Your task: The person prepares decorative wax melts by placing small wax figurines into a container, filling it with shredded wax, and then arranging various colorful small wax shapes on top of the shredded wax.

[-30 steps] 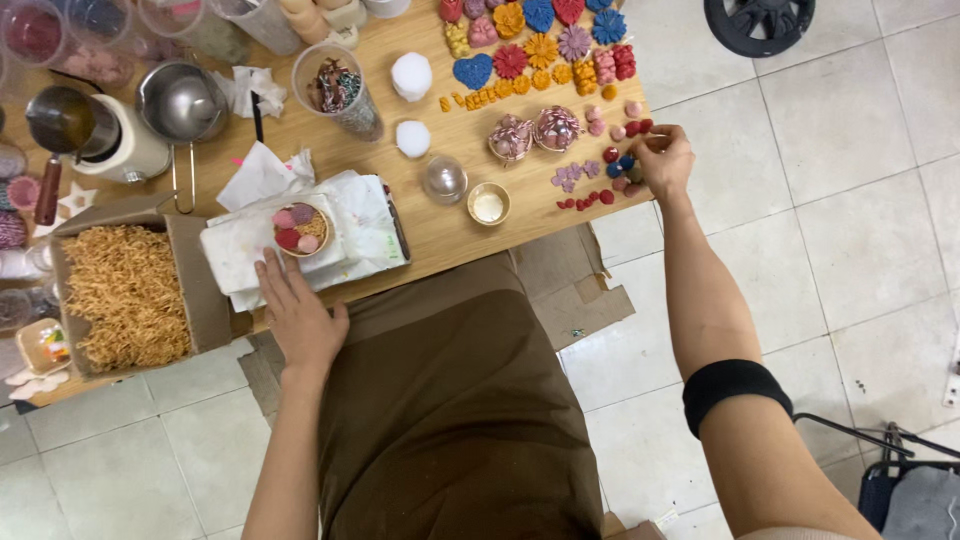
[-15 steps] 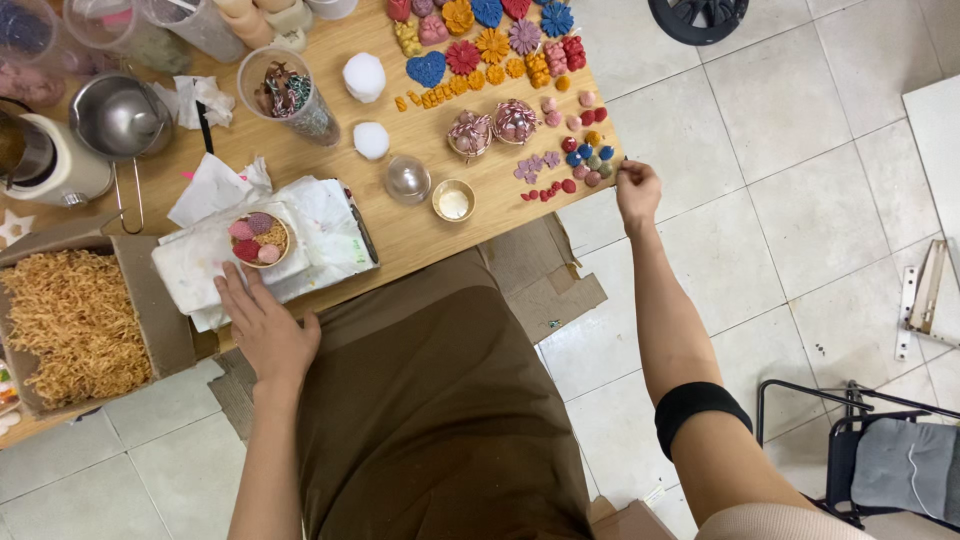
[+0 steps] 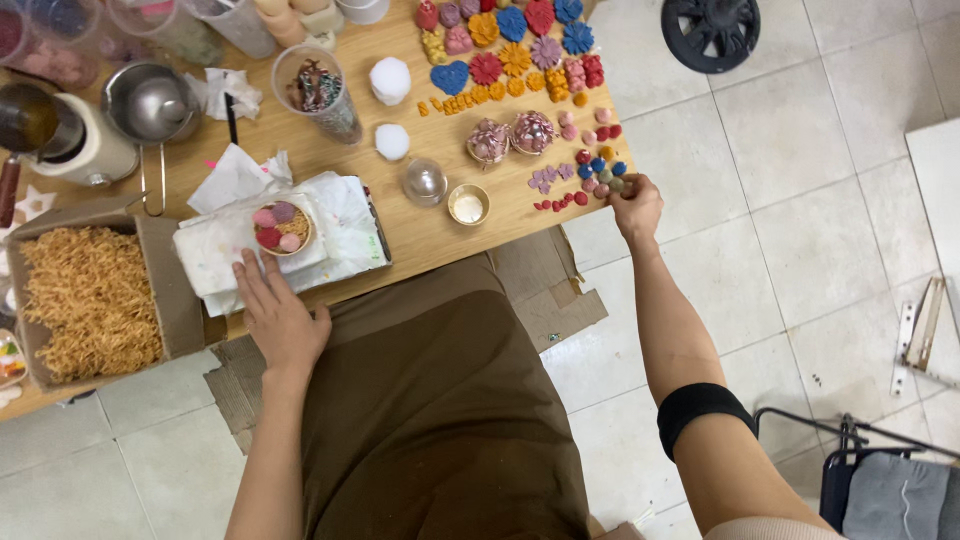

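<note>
The small bowl, filled with pink, red and mauve balls on straw-coloured shreds, is taken as the landmark; it stands on a stack of white paper sheets on the wooden surface.

The left hand is laid flat just below the bowl, at the near edge of the surface, fingers spread and fingertips on the paper; its grip is open and nothing is held.

The right hand is seen far to the right of the bowl, at the right edge of the surface. Its fingers are curled against a cluster of small coloured balls; whether one is pinched in the grip cannot be told.

Left of the bowl a cardboard box of shredded filler is placed. To the right of the bowl a clear dome and a small gold tin are set. Above and right of the bowl two white puffs, two wrapped rosettes and rows of coloured flower shapes are laid out.
</note>
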